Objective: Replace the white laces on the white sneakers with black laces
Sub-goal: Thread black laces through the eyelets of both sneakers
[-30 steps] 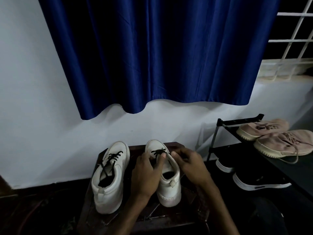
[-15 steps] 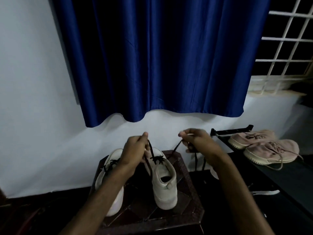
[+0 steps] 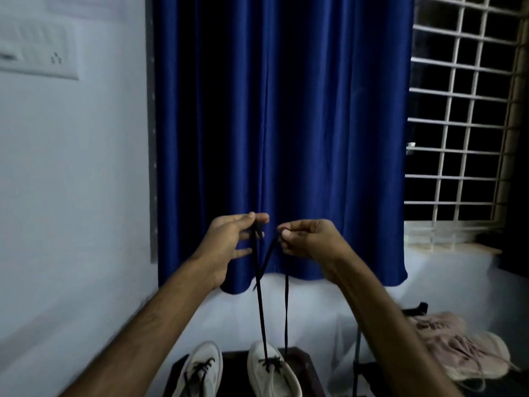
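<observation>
1. Since half a second ago both hands have risen from just above the sneakers to in front of the blue curtain (image 3: 280,138). This has drawn the black lace (image 3: 261,310) out into two long strands. The view has tilted up, so the sneakers now sit at the bottom edge.
2. The left hand (image 3: 229,242) pinches one end of the lace between thumb and forefinger, its other fingers loosely spread.
3. The right hand (image 3: 309,242), fingers curled, pinches the other end. The hands are near each other but apart.
4. Both strands run down to the right sneaker (image 3: 274,373), where the lace crosses at the front eyelets. A short stretch slants from the right hand across the left strand. The upper lace is hard to make out against the dark curtain.
5. The right sneaker stands on the bench (image 3: 303,365), its heel cut off by the frame. The left sneaker (image 3: 200,371), just beside it, carries black lacing and is also cut off.
6. Only the far edge of the bench shows.
7. To the right, pinkish shoes (image 3: 458,348) lie blurred on a rack (image 3: 357,353), partly hidden behind the right forearm.
</observation>
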{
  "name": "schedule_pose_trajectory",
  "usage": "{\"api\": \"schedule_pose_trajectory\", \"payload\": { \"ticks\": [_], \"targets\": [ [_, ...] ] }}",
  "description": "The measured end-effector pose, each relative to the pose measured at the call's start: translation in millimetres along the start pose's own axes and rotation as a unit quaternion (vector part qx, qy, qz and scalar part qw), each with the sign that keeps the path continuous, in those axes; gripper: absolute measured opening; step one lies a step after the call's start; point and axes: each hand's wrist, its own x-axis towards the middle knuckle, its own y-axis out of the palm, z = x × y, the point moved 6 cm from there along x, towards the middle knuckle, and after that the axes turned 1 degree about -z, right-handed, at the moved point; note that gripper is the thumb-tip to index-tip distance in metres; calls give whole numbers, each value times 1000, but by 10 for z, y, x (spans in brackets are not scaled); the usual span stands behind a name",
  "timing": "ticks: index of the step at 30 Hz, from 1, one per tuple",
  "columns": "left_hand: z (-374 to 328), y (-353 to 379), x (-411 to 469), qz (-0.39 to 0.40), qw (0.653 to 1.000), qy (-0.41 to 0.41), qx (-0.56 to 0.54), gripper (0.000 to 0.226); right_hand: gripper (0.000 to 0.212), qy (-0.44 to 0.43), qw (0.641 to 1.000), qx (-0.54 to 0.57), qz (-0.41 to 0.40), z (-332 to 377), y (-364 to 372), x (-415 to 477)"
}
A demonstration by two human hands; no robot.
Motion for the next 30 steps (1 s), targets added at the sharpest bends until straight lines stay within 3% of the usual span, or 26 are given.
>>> {"api": "schedule_pose_trajectory", "payload": {
  "ticks": [5,10,13,19,30],
  "targets": [
    [-353,7,-24,18,992,112,59,22,23,-78,984,-148,-68,323,-35,-27],
    [-543,32,11,-22,986,160,37,21,23,-49,995,-82,-17,496,19,2],
    [-554,63,61,-22,987,157,20,31,26,-58,998,-31,-12,577,37,31],
    [-582,69,172,-50,985,162,17,42,23,-115,991,-54,-42,781,26,135],
    [-747,93,310,-115,983,142,7,11,19,-168,985,-16,-31,943,119,198]
  ]
}}
